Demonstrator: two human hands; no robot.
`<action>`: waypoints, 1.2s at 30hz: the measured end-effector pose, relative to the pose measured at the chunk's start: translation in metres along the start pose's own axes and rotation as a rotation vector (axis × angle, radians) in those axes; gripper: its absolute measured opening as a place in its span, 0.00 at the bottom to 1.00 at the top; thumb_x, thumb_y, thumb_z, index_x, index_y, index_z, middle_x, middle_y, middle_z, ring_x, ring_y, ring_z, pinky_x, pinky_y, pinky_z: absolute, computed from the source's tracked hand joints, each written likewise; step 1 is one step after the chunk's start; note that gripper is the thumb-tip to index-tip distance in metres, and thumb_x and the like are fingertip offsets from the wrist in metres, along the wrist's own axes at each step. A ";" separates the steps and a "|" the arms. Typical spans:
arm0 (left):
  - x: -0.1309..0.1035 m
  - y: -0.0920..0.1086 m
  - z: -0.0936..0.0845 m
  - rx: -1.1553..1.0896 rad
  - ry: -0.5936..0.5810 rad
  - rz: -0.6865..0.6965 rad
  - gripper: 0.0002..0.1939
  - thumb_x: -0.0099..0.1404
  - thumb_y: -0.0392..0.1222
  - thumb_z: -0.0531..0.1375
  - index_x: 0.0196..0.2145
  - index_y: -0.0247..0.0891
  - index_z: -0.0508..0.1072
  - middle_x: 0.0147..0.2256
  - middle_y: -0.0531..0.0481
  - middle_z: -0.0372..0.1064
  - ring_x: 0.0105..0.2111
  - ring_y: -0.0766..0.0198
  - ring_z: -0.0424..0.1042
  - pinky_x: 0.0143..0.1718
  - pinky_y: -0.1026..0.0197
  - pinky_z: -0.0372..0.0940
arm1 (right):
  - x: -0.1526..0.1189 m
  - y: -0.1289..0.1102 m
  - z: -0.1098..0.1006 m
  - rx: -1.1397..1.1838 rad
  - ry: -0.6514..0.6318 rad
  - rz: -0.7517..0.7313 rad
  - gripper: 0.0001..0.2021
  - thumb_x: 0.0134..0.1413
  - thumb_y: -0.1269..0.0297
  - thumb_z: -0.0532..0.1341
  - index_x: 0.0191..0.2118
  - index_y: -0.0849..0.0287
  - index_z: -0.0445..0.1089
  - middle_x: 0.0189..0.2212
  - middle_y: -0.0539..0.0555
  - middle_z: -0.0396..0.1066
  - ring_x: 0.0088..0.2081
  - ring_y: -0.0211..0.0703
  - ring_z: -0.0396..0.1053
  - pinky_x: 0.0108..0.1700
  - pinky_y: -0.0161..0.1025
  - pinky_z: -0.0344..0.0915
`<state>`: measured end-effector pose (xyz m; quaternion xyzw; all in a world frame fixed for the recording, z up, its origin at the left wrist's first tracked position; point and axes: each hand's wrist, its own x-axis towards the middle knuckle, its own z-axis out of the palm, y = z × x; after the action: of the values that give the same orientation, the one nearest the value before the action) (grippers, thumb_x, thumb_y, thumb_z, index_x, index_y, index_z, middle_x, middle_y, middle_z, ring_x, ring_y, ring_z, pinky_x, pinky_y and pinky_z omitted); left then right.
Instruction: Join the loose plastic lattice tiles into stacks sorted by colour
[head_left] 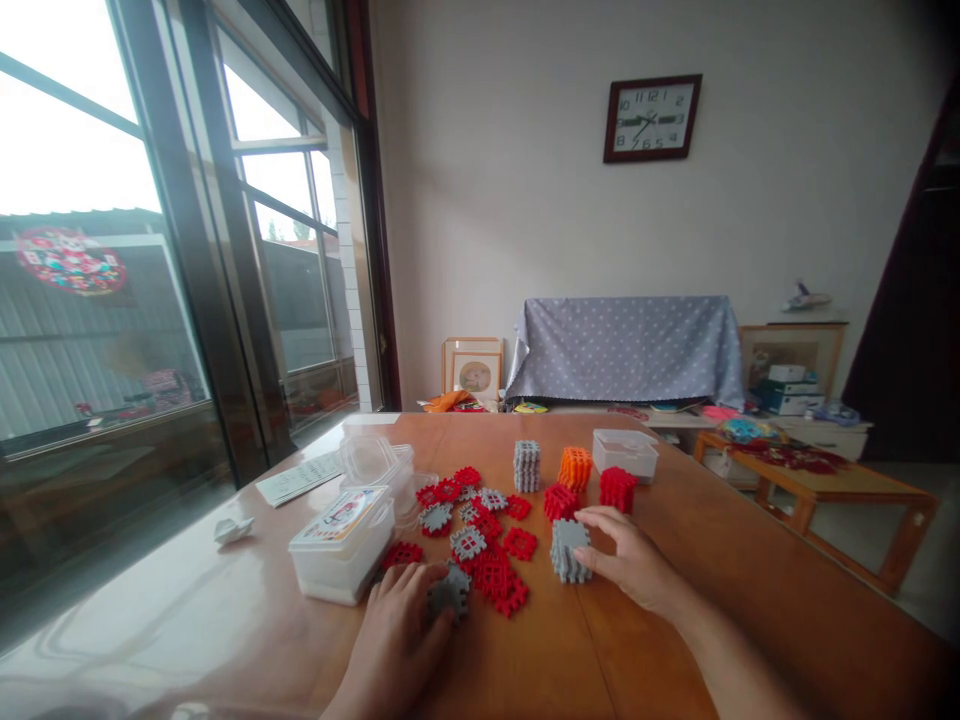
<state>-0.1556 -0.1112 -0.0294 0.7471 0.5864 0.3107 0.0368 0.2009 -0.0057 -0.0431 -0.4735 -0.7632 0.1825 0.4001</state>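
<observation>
Glossy wooden table (540, 650), matt plastic tiles (492, 574), smooth plastic box (330, 575)

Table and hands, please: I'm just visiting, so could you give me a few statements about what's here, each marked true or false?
1. The right hand is at the near gray stack. True.
2. The left hand is on the orange stack. False: it is at a flat gray piece.
3. In this view, the orange stack appears right of the far gray stack. True.
4. All the scattered pieces are red. False: gray ones lie among them.
5. The clock hangs on the wall. True.
</observation>
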 end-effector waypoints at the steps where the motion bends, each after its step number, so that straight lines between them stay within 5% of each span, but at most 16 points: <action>1: -0.001 0.000 0.001 0.013 -0.006 -0.009 0.16 0.61 0.40 0.59 0.48 0.46 0.73 0.46 0.47 0.74 0.50 0.50 0.69 0.51 0.51 0.61 | -0.001 0.001 -0.001 0.004 -0.006 0.008 0.26 0.52 0.53 0.67 0.57 0.55 0.73 0.57 0.60 0.69 0.59 0.56 0.66 0.62 0.53 0.62; 5: -0.002 0.003 0.003 0.051 -0.037 -0.036 0.24 0.56 0.38 0.61 0.51 0.47 0.70 0.49 0.47 0.72 0.53 0.49 0.66 0.53 0.51 0.56 | -0.005 0.001 -0.002 0.050 0.029 0.076 0.30 0.55 0.47 0.64 0.61 0.53 0.69 0.61 0.60 0.66 0.61 0.56 0.64 0.60 0.51 0.64; 11: -0.004 0.010 0.001 0.062 -0.055 -0.069 0.25 0.54 0.35 0.60 0.50 0.46 0.70 0.48 0.47 0.72 0.51 0.50 0.66 0.51 0.52 0.54 | -0.019 -0.010 0.007 0.075 0.215 0.142 0.24 0.61 0.44 0.59 0.55 0.53 0.72 0.55 0.58 0.72 0.56 0.54 0.69 0.49 0.47 0.68; 19: -0.006 0.016 -0.007 -0.035 -0.027 -0.067 0.22 0.55 0.37 0.63 0.49 0.45 0.71 0.46 0.47 0.72 0.50 0.50 0.66 0.50 0.53 0.58 | -0.043 -0.038 0.036 0.005 0.305 -0.029 0.19 0.63 0.47 0.59 0.52 0.52 0.73 0.49 0.59 0.74 0.44 0.51 0.72 0.41 0.44 0.71; 27: -0.011 0.034 0.003 -0.409 -0.055 0.065 0.23 0.58 0.38 0.65 0.52 0.42 0.70 0.48 0.45 0.72 0.48 0.55 0.70 0.51 0.55 0.63 | -0.054 -0.079 0.066 -0.063 0.010 -0.307 0.23 0.64 0.57 0.60 0.63 0.49 0.66 0.59 0.56 0.69 0.60 0.53 0.68 0.61 0.47 0.68; 36: -0.009 0.060 0.012 -0.673 -0.161 0.037 0.25 0.57 0.39 0.69 0.52 0.41 0.71 0.46 0.48 0.74 0.43 0.60 0.71 0.46 0.60 0.66 | -0.058 -0.067 0.062 0.116 -0.250 -0.166 0.23 0.62 0.54 0.61 0.61 0.51 0.70 0.62 0.58 0.66 0.63 0.54 0.65 0.63 0.46 0.65</action>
<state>-0.0997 -0.1345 -0.0175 0.7257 0.4328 0.4273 0.3218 0.1271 -0.0823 -0.0619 -0.3584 -0.8317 0.2501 0.3426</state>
